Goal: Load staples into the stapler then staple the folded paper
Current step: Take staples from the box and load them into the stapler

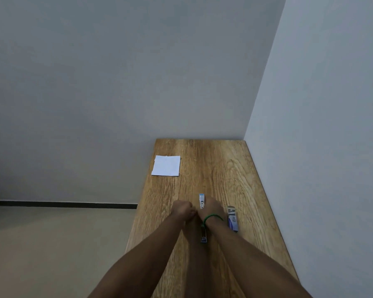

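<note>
Folded paper (166, 165): we see it lying flat at the far left edge of the wooden table (222, 164), one corner right at the rim and well apart from both hands; a careless sweep later could push it off that side.

Left hand (182, 208): we've got it curled into a loose fist just left of the stapler, fingertips meeting the right hand. It may be pinching a staple strip, but that is too small for us to tell. If a strip is there, a tight pinch could snap it or drop it on the wood.

Stapler (202, 202): it looks swung open along the table. We see the upper arm pointing away from us past the knuckles and the blue base (204, 235) showing between the wrists. The channel itself is hidden, so a strip going in crooked or upside down is our main worry, since that would jam.

Right hand (211, 208): it's closed down over the middle of the stapler, green band (211, 217) at the wrist. We judge it is steadying the body. If the hold slips, the sprung top could snap shut on fingers.

Staple box (233, 218): it lies just right of that wrist, close enough for us to knock it and spill it.
</note>
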